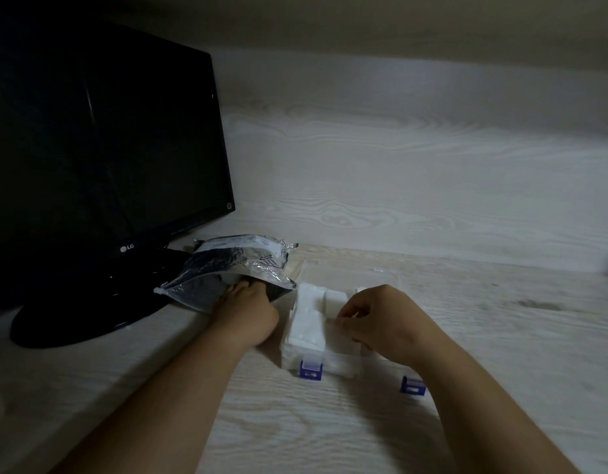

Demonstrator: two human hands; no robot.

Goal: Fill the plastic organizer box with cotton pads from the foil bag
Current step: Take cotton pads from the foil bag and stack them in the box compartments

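1. Head view: the foil bag [234,265] lies on the pale wood-grain surface [501,302], its open mouth toward the person, leaning against the base of a dark monitor [100,142].
2. The left hand [248,309] reaches into the bag's mouth. Its fingertips are hidden inside, so I cannot tell whether they are closed on pads or spread.
3. The plastic organizer box [343,362] sits just right of the bag, open, with two blue latches [310,370] at its near edge. White cotton pads [307,323] already fill its left compartments.
4. The right hand [381,319] hovers over the box's middle section, fingers curled narrow, seemingly pinching or pressing a pad; the blur hides exactly what it holds.
5. Judged step: mid-filling, with one hand fetching more pads and the other seating some.
6. The next move likely calls for drawing a small stack out cleanly and carrying it to an unfilled compartment on the right, without dragging the light bag along.
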